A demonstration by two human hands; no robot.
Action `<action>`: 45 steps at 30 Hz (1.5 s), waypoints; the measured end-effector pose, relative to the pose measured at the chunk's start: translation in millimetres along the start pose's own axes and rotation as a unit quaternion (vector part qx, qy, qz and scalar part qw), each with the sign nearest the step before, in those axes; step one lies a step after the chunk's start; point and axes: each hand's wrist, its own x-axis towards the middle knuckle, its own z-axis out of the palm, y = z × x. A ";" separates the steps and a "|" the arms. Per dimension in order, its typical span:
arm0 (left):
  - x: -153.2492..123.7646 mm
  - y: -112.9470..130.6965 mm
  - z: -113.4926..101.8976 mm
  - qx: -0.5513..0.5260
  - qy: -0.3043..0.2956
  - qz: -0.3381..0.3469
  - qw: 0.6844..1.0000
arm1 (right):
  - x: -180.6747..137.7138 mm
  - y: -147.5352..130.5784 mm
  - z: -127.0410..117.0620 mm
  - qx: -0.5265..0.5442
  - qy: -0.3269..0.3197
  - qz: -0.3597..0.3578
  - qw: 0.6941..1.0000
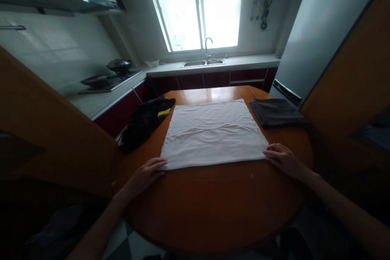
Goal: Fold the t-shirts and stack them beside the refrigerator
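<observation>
Kitchen, oval orange-brown wooden table (213, 207): left hand (149, 172), right hand (283, 159) apart at near corners of flat white fabric (213, 146), pinch unclear; likely mid-fold, next move needing level corners.

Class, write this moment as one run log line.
left hand: touching white cloth, near left corner; right hand: near right corner; table left: black garment; table right: folded gray cloth

The cloth (213, 142) lies on the worktop (213, 207), a garment (140, 124) to its left, a fabric pile (277, 112) to its right. The person's left hand (148, 171) is at the cloth's near left corner, the right hand (283, 158) at the near right one. Across the room, beyond the worktop, the sink (205, 63) sits beneath the window (179, 12); fridge (323, 36) off right, stove (124, 80) back left.
</observation>
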 end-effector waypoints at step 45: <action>8.4 2.9 -10.3 -0.016 0.020 0.023 0.999 | -0.3 -5.6 -12.4 -0.063 0.017 -0.038 0.997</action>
